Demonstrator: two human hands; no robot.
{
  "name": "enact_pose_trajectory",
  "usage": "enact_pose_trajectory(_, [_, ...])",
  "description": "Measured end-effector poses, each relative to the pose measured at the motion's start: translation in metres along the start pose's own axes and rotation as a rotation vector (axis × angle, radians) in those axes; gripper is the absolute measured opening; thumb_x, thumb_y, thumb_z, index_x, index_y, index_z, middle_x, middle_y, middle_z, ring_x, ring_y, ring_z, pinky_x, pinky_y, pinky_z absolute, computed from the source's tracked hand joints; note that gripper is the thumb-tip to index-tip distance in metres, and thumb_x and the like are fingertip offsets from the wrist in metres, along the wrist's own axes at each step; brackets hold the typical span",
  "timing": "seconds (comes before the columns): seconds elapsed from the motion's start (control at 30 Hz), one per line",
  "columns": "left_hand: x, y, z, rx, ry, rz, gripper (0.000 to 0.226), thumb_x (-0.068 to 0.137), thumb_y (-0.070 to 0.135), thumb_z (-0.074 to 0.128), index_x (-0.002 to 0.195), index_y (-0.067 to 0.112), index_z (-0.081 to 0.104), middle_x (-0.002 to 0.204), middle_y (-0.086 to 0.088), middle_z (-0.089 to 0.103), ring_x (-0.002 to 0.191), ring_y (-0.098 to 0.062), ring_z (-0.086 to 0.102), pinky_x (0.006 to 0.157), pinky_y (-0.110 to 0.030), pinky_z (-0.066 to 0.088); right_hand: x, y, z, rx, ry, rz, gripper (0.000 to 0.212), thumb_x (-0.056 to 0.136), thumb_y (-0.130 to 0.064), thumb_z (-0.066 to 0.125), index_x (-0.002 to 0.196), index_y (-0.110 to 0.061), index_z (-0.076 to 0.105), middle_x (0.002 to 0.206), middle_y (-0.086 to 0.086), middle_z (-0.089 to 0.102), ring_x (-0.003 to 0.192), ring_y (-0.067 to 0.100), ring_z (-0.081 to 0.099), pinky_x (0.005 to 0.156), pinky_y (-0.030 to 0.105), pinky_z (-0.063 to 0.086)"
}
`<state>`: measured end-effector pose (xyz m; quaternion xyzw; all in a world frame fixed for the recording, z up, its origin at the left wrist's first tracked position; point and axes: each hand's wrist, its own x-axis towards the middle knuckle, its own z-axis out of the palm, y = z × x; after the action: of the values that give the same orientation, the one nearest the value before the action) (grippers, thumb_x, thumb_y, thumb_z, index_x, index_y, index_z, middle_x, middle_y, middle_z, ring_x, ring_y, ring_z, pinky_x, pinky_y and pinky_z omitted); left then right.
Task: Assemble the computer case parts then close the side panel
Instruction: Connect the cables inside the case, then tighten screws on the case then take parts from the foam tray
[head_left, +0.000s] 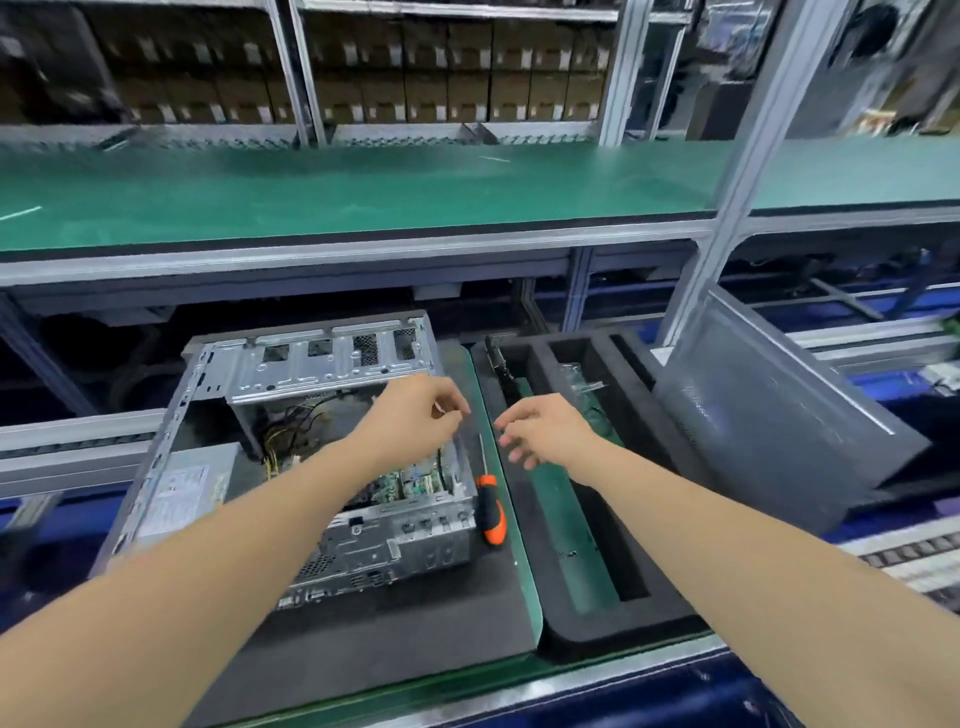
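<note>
Two forearms are stretching forward. The left hand is hovering above one open metal computer case, which is lying on its side with wires and a green board showing. Its fingers are curling toward the thumb, and whether they are pinching anything is unclear. The right hand is hanging loose and empty over one black foam tray. One orange screwdriver is lying just below both hands. One grey side panel is leaning beyond the right hand.
</note>
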<state>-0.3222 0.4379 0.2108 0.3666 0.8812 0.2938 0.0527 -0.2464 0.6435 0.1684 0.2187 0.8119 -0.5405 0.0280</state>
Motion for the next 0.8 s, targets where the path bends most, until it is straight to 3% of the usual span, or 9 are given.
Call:
enact_pose_trajectory(0.1, [0.016,0.022,0.022,0.060,-0.001,-0.034,0.017,0.093,0.018,0.062,0.098,0.030,0.073,0.100,0.008,0.065,0.092,-0.012,0.060,0.090,-0.033,0.048,0.014,0.033,0.003,-0.046,0.023,0.062,0.022,0.095,-0.004,0.057,0.095,-0.016,0.076,0.091,0.011,0.077,0.060,0.017,0.067,0.059,0.032,0.062])
enact_pose_trajectory(0.23, [0.028,0.038,0.049,0.215,0.045,-0.132,0.024,0.091,0.016,0.062,0.100,0.035,0.074,0.126,0.006,0.059,0.126,-0.020,0.047,0.107,-0.041,0.032,0.034,0.062,0.019,-0.107,-0.001,0.087,0.008,0.093,-0.017,0.070,0.100,-0.020,0.072,0.103,0.007,0.073,0.078,0.023,0.068,0.079,0.045,0.065])
enact_pose_trajectory(0.37, [0.019,0.039,0.065,0.228,0.116,-0.276,0.027,0.089,0.018,0.064,0.104,0.038,0.072,0.148,0.004,0.041,0.138,-0.026,0.030,0.109,-0.045,0.022,0.038,0.065,0.043,-0.193,-0.065,0.114,0.057,0.083,-0.045,0.084,0.117,-0.011,0.054,0.113,0.010,0.060,0.107,0.034,0.066,0.088,0.051,0.061])
enact_pose_trajectory(0.43, [0.010,0.038,0.066,0.210,0.157,-0.330,0.027,0.089,0.017,0.065,0.105,0.038,0.071,0.151,0.003,0.038,0.138,-0.030,0.030,0.109,-0.049,0.025,0.039,0.067,0.055,-0.298,-0.089,0.101,0.068,0.081,-0.044,0.086,0.122,-0.007,0.047,0.119,0.014,0.060,0.111,0.038,0.065,0.089,0.052,0.060])
enact_pose_trajectory(0.5, [0.002,0.035,0.065,0.174,0.183,-0.357,0.026,0.090,0.016,0.065,0.105,0.037,0.071,0.149,0.002,0.041,0.137,-0.031,0.033,0.110,-0.051,0.027,0.039,0.069,0.061,-0.332,-0.084,0.077,0.053,0.082,-0.031,0.083,0.114,-0.007,0.049,0.119,0.016,0.062,0.107,0.037,0.066,0.085,0.048,0.060])
enact_pose_trajectory(0.6, [-0.006,0.033,0.059,0.129,0.208,-0.363,0.017,0.094,0.023,0.066,0.104,0.036,0.072,0.140,0.003,0.048,0.136,-0.027,0.039,0.113,-0.051,0.030,0.044,0.067,0.053,-0.235,-0.068,0.066,0.029,0.082,-0.026,0.078,0.087,-0.011,0.053,0.103,0.013,0.065,0.086,0.030,0.062,0.075,0.038,0.057])
enact_pose_trajectory(0.63, [-0.008,0.033,0.057,0.107,0.220,-0.358,0.015,0.095,0.025,0.065,0.104,0.035,0.072,0.137,0.003,0.050,0.135,-0.026,0.041,0.113,-0.050,0.032,0.047,0.064,0.046,-0.182,-0.059,0.061,0.025,0.084,-0.027,0.077,0.087,-0.013,0.056,0.099,0.010,0.064,0.086,0.029,0.062,0.077,0.039,0.058])
enact_pose_trajectory(0.7, [-0.008,0.035,0.051,0.062,0.242,-0.338,0.015,0.096,0.025,0.063,0.105,0.033,0.073,0.131,0.002,0.054,0.131,-0.022,0.044,0.111,-0.047,0.035,0.052,0.059,0.028,-0.095,-0.037,0.015,0.025,0.088,-0.031,0.072,0.107,-0.017,0.065,0.104,0.005,0.066,0.090,0.024,0.065,0.078,0.033,0.053])
enact_pose_trajectory(0.8, [0.000,0.044,0.050,0.066,0.282,-0.309,0.020,0.095,0.019,0.060,0.106,0.030,0.073,0.122,0.002,0.057,0.121,-0.019,0.050,0.105,-0.039,0.040,0.055,0.047,0.002,0.071,-0.021,-0.061,0.024,0.093,-0.025,0.062,0.116,-0.020,0.067,0.102,0.000,0.072,0.066,0.017,0.075,0.063,0.026,0.051])
